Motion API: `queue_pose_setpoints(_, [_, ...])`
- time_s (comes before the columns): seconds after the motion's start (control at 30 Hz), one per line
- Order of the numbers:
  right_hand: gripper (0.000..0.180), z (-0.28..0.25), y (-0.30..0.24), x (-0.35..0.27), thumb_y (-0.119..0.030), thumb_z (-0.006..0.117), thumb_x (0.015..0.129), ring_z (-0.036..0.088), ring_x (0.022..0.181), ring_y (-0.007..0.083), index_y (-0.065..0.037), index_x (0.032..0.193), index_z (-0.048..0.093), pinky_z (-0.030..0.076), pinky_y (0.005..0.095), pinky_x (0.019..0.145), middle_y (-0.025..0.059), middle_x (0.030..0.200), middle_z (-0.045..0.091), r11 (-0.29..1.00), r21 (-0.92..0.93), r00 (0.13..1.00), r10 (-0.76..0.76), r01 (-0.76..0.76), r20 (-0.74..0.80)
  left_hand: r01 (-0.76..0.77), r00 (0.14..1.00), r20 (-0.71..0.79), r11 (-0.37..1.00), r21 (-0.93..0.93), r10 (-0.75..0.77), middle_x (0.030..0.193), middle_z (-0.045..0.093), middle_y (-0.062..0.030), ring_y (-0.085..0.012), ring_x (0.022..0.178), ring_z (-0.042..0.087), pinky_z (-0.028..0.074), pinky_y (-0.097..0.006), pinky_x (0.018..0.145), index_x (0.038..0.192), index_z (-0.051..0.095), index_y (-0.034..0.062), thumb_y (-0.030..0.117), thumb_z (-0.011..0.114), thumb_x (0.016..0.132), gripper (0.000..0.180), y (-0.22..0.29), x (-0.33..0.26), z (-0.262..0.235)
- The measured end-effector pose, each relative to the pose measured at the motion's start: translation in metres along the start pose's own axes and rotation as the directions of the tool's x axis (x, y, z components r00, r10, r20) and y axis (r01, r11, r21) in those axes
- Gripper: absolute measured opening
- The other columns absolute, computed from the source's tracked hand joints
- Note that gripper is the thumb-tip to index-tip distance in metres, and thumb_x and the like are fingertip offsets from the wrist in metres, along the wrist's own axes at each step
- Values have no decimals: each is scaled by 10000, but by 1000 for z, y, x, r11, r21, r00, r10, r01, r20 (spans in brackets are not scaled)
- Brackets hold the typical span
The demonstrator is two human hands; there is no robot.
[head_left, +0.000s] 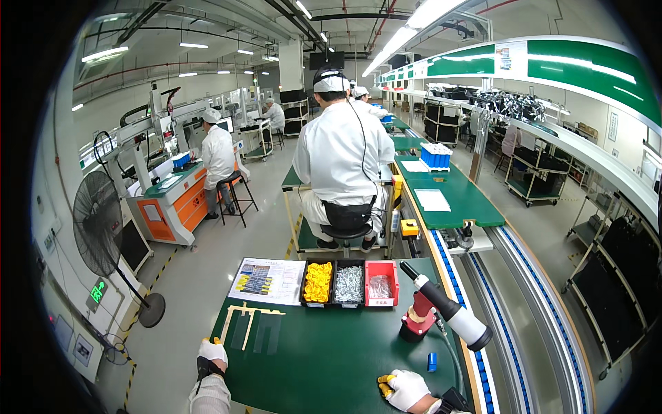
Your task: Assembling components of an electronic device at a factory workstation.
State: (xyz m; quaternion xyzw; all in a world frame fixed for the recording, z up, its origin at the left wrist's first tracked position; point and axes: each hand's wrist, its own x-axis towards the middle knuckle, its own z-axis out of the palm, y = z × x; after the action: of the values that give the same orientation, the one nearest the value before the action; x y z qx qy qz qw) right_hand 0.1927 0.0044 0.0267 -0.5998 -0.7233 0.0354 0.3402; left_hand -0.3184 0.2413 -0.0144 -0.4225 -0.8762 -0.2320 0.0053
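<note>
My left hand (213, 352), in a white glove with yellow fingertips, rests at the left edge of the green tabletop (303, 359). Most of its fingers are hidden, and I see nothing in it. Gloved the same way, my right hand (407, 390) lies near the front right, its fingers loosely bent and slightly apart, with no object visible between them. Just beyond it stands a small blue cylinder (432, 362). Farther back is a red, black and white air tool (448, 310) with a hose. A pale L-shaped strip frame (246, 310) lies beyond my left hand, beside dark translucent strips (265, 334).
Along the far edge sit a printed sheet (267, 281), a bin of yellow parts (317, 283), a bin of silvery parts (348, 284) and a red bin (381, 284). A conveyor (483, 372) runs at right. A seated person (345, 152) works ahead; a fan (100, 224) stands left.
</note>
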Motion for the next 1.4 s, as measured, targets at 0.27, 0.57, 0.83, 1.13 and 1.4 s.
queue_pose_setpoints(0.27, [93, -2, 3, 0, -178, 745, 887, 693, 808, 365, -88, 902, 764, 564, 468, 738, 136, 841, 696, 996, 88, 999, 25, -27, 24, 30, 998, -45, 999, -35, -32, 1044, 774, -262, -476, 1009, 740, 578, -557, 828, 1127, 745, 29, 348, 607, 1037, 359, -2, 4, 6])
queue_pose_setpoints(0.57, [104, -3, -1, -4, -169, 747, 889, 692, 821, 376, -88, 951, 771, 566, 475, 750, 144, 858, 702, 999, 52, 1000, 8, -9, 29, 120, 992, -52, 991, 54, -117, 1021, 779, -247, -457, 997, 753, 591, -559, 841, 1063, 769, 33, 349, 509, 1046, 409, -19, 35, 22])
queue_pose_setpoints(0.83, [145, -2, -1, -3, -203, 738, 900, 693, 848, 375, -88, 981, 775, 566, 484, 768, 150, 869, 700, 1000, 10, 999, 25, -25, 41, -97, 995, 51, 959, 268, 86, 1016, 793, -226, -421, 978, 772, 611, -518, 826, 1007, 797, 36, 323, 518, 1034, 401, -24, 45, 31])
queue_pose_setpoints(1.13, [130, -5, 0, -3, -181, 747, 894, 691, 816, 377, -89, 980, 779, 567, 478, 748, 148, 865, 703, 1000, 21, 1000, 4, -4, 10, -42, 999, 21, 985, 167, 39, 990, 794, -221, -419, 972, 773, 616, -517, 819, 998, 798, 41, 344, 538, 1029, 400, -4, 30, 17])
queue_pose_setpoints(1.4, [129, -1, -1, -5, -185, 750, 891, 700, 824, 373, -89, 970, 784, 573, 471, 761, 150, 853, 712, 1000, 21, 1000, 3, -4, 17, 135, 990, 27, 990, 40, -136, 1063, 789, -229, -430, 1041, 757, 602, -547, 886, 1053, 789, 20, 344, 465, 1075, 459, -33, 67, 34])
